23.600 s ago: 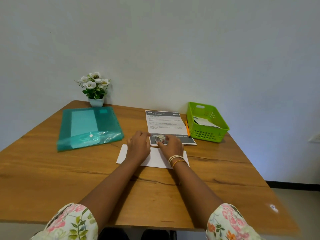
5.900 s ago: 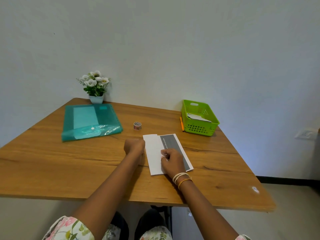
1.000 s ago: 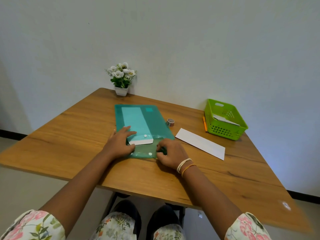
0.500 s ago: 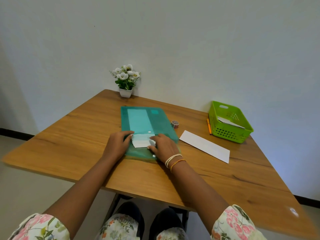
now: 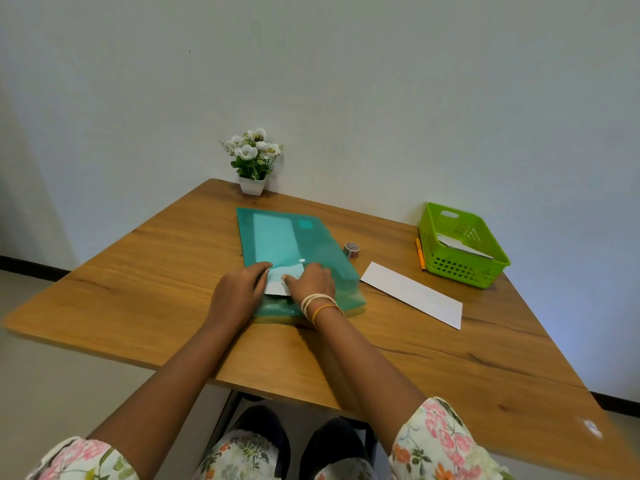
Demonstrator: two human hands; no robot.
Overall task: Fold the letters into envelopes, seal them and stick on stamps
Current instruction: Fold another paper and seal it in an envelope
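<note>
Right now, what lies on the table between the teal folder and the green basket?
In the head view, a small tape roll, the white folded letter and an orange pen beside the green basket lie right of the teal folder.

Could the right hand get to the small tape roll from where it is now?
Probably yes. The tape roll stands in the open beside the green folder, a short way beyond the right hand, with nothing between them, though that hand is busy at the folder's opening.

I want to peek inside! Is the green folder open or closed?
Open. The folder has its near end open, and both hands, left and right, are on a white paper sticking out of it.
</note>
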